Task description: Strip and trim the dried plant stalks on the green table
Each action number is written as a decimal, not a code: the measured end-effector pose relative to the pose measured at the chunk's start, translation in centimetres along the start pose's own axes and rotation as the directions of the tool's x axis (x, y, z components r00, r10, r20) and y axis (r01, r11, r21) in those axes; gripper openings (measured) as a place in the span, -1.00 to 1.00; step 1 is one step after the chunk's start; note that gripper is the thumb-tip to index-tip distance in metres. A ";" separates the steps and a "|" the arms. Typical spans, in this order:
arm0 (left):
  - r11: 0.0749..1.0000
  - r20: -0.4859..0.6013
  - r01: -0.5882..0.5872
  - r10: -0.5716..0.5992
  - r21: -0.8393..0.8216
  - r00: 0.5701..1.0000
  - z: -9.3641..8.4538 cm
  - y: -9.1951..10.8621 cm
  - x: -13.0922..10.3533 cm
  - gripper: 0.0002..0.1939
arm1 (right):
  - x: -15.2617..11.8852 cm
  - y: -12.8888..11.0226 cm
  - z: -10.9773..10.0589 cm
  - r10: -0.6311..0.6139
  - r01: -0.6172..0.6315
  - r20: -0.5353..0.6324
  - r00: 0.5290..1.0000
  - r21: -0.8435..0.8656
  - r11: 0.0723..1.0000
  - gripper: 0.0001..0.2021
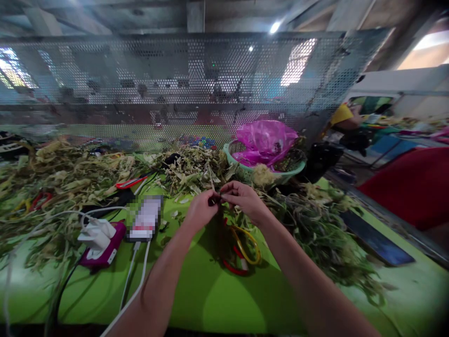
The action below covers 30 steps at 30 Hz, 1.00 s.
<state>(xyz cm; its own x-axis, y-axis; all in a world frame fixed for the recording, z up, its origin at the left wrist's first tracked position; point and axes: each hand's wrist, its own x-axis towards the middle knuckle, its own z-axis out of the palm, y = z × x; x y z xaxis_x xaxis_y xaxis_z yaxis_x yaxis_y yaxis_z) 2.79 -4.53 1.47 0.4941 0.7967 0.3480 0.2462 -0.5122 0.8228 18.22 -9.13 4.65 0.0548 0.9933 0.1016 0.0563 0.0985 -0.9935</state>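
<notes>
Close together above the green table (231,304), my left hand (203,208) and my right hand (243,199) both have their fingers closed in a pinch. Between the fingertips is a small, dark piece of dried plant (220,194), mostly covered by the fingers. A thin pale stalk (212,180) rises just behind my left fingers. Below my hands lies a pair of scissors with yellow and red handles (253,252); its blades are hard to see in the shadow.
Dried leaves (70,173) heap up left and behind, greener stems (315,229) on the right. A green basket (228,154) holds a pink plastic bag (264,140). Nearby are a red cutter (131,182), charging phone (145,217), purple power strip (105,257), white cables and a dark phone (379,238).
</notes>
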 end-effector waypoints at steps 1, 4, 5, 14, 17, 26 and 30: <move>1.000 -0.004 0.002 -0.002 0.009 1.000 0.0 0.1 0.0 -0.89 | -0.1 -0.1 0.0 0.001 -0.001 0.003 1.000 0.002 1.000 -0.77; 1.000 -0.029 0.000 0.001 0.028 1.000 0.2 0.1 -0.1 -0.93 | -0.2 -0.4 0.1 0.005 -0.005 0.015 1.000 -0.001 1.000 -0.76; 1.000 -0.038 -0.001 0.002 0.011 0.999 0.2 0.1 -0.1 -0.92 | -0.2 -0.5 0.1 0.004 -0.004 0.011 1.000 -0.004 1.000 -0.75; 0.847 -0.006 0.178 -0.208 -0.500 0.978 0.4 -0.6 0.5 -0.78 | 0.3 0.2 -0.4 -0.119 0.110 -0.053 0.992 -0.145 0.983 -0.80; 0.829 -0.049 0.163 -0.223 -0.535 0.973 0.2 -0.5 0.5 -0.79 | 0.4 0.6 -0.4 -0.191 0.174 -0.027 0.981 -0.299 0.938 -0.82; 0.927 -0.130 0.028 -0.082 -0.373 0.988 0.2 -0.5 0.5 -0.94 | 0.4 1.4 0.3 -0.243 0.178 -0.060 0.968 -0.518 0.836 -0.85; 0.946 -0.122 0.019 -0.061 -0.323 0.991 0.2 -0.3 0.5 -0.96 | 0.4 1.4 0.3 -0.247 0.180 -0.041 0.968 -0.571 0.801 -0.88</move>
<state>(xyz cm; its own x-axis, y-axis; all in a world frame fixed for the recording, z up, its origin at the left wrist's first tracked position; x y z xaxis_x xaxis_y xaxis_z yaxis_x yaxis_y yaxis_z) 3.12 -3.98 1.31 0.3728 0.8598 0.3490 -0.0267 -0.3660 0.9302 18.01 -8.54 3.24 0.0803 0.9349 0.3456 0.6238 0.2233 -0.7490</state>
